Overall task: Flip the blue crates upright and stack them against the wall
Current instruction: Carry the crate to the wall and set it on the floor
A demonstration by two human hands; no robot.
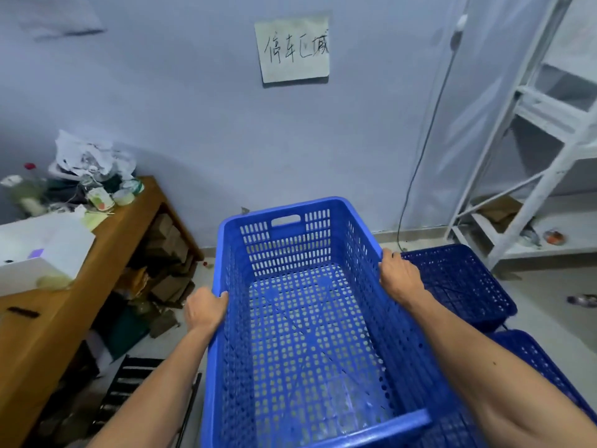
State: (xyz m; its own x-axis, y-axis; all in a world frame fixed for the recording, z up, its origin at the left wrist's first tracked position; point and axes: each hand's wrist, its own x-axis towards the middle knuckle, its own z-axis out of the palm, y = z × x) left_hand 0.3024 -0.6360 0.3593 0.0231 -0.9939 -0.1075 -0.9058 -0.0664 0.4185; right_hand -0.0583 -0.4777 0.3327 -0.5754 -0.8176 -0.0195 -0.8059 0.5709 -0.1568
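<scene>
A person grips an upright blue perforated crate [310, 318] by its two long rims, the open top facing the camera and the mesh floor in plain view through the centre of the frame. The left hand [205, 310] clamps the left rim at mid-left, fingers curled over the edge and thumb on top; the right hand [399, 274] closes on the right rim a little higher in the frame, its fingers wrapped over the lip. The crate's far end, with its cut-out handle slot [286, 220], points toward the pale blue wall [193, 124] that fills the upper half of the picture.

Two more blue crates sit overturned on the floor at right: one [462, 282] just beyond the right forearm at centre right, its perforated base uppermost, and another [542, 367] at lower right, partly hidden behind the arm.

A handwritten paper sign [294, 48] is stuck on the wall at top centre. A wooden desk [106, 253] cluttered with cups, a white box and crumpled plastic occupies the left side, with cardboard pieces heaped beneath it. A white metal shelving frame [542, 156] stands at the right edge, and a dark cable [429, 140] hangs down the wall beside it.
</scene>
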